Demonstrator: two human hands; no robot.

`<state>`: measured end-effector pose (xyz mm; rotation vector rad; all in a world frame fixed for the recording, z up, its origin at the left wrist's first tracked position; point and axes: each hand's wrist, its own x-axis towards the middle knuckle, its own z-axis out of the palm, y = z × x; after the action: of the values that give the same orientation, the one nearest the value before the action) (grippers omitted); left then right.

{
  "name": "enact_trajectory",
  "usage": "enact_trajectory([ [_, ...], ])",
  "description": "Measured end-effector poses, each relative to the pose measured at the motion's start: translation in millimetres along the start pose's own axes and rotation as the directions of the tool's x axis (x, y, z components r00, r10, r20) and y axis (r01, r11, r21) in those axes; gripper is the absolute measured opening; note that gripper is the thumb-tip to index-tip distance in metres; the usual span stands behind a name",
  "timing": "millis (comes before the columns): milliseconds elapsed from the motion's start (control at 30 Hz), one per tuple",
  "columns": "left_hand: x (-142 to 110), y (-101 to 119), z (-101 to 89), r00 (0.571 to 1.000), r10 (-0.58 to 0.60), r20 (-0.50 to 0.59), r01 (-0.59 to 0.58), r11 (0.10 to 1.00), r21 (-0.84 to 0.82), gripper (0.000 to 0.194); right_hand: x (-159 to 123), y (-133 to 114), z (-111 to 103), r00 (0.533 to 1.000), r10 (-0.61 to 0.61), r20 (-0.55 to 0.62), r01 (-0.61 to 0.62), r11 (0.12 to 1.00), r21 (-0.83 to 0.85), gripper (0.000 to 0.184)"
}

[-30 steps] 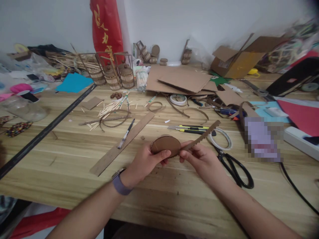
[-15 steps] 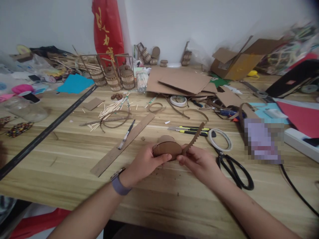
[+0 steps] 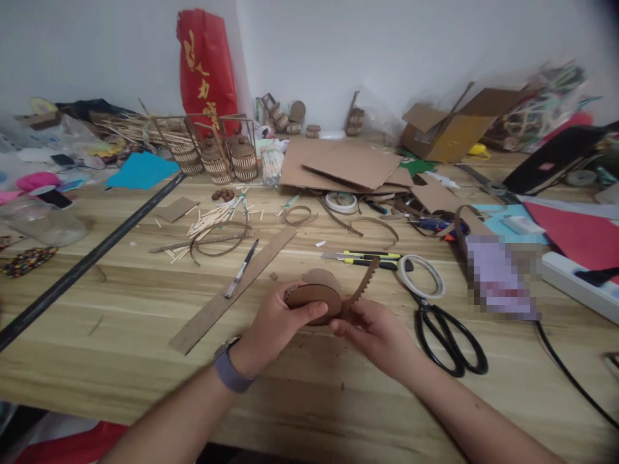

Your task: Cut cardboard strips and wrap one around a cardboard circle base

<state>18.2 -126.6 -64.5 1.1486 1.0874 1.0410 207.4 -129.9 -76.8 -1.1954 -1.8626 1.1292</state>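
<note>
My left hand [image 3: 283, 322] grips a round brown cardboard disc [image 3: 314, 300], thumb across its face and fingers behind. Another cardboard round [image 3: 321, 278] shows just behind its upper edge. In my right hand [image 3: 374, 328], thumb and fingers pinch a narrow cardboard strip [image 3: 362, 287] with a notched edge. The strip's lower end meets the disc's right side, and its free end sticks up to the right. Whether the two are stuck together I cannot tell. Right of my right hand lie black-handled scissors [image 3: 449, 338] and a roll of white tape [image 3: 420, 276].
Utility knives [image 3: 370, 259] lie beyond my hands. To the left a pen [image 3: 242, 269] rests on a long cardboard strip [image 3: 203, 322]. Farther back are small wooden sticks [image 3: 213, 219], cardboard sheets [image 3: 338, 161] and small slatted lidded buckets [image 3: 244, 160]. A white power strip [image 3: 580, 283] is at right.
The disc has tilted so that more of its face shows. The strip's free end stands a little steeper. The whole view has shifted slightly; both hands keep their grip.
</note>
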Motion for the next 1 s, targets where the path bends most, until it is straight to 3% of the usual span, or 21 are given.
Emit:
enact_trajectory([
  [133,1.1,0.5,-3.4,0.999,0.041,-0.014,-0.041,0.999,0.014,0.025,1.6,0.7,-5.7,0.999,0.003,-0.039,0.000,0.996,0.092,0.033],
  [267,1.1,1.2,-4.5,0.999,0.032,-0.020,-0.032,0.999,0.009,0.028,3.1,-1.2,-13.5,0.985,-0.017,-0.174,0.036,0.994,0.107,0.032],
  [367,0.7,1.7,-3.5,1.000,0.016,-0.015,-0.016,1.000,0.014,0.027,4.0,-2.8,-16.9,0.977,-0.030,-0.213,0.054,0.993,0.109,0.029],
  [733,1.7,2.9,-5.6,1.000,0.024,0.006,-0.024,0.999,0.022,0.030,5.8,-7.5,-19.7,0.977,-0.001,-0.215,0.025,0.994,0.110,0.029],
  [1000,-0.1,2.8,-5.7,0.998,0.014,0.064,-0.021,0.993,0.118,0.028,4.4,-6.1,-17.1,0.982,0.000,-0.190,0.021,0.994,0.111,0.025],
])
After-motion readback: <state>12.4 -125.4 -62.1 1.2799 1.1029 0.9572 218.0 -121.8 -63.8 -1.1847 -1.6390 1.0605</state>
